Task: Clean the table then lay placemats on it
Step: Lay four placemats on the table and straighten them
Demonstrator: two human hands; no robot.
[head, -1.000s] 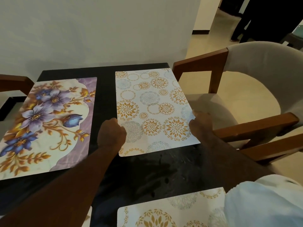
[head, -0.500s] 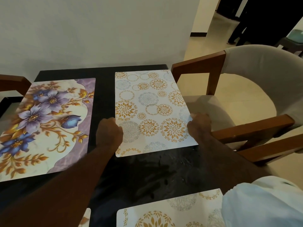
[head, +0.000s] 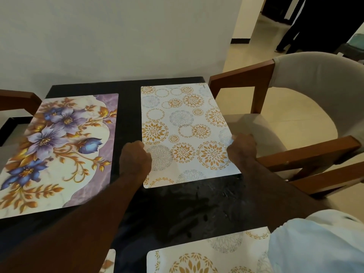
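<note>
Head view: left hand (head: 136, 160) and right hand (head: 241, 147) pinch side edges of white gold-circle patterned placemat (head: 185, 134); mat nudged slightly farther along black tabletop (head: 197, 205), alignment nearly finished.

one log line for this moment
step: lay placemats | left hand: on circle-pattern mat left edge | right hand: on right edge | flower mat: flat on table
</note>
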